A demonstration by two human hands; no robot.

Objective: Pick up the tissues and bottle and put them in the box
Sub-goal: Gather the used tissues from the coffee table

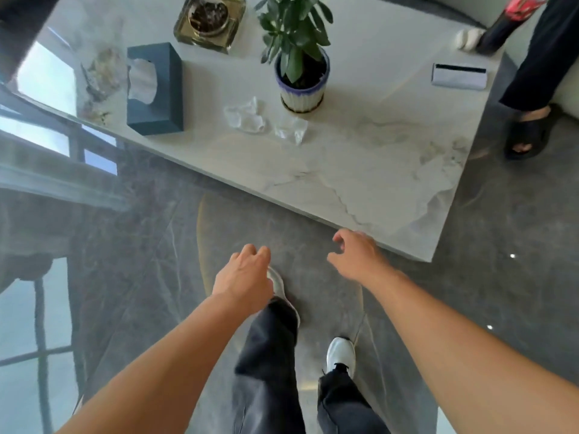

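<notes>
Two crumpled white tissues (245,115) (291,129) lie on the marble table (360,170), in front of the potted plant. A dark bottle with a red label (504,25) stands tilted at the table's far right corner, with another white tissue wad (468,39) beside it. A dark teal tissue box (156,89) with a tissue sticking out sits at the left. My left hand (244,277) hangs over the floor short of the table, fingers loosely curled and holding nothing. My right hand (357,255) hovers at the table's near edge, fingers apart and empty.
A potted plant (300,86) stands mid-table and a gold ashtray (210,20) sits behind it. A flat white pack (459,76) lies at the right. Another person's leg and black slipper (526,136) stand by the table's right side. My own feet are on the grey floor.
</notes>
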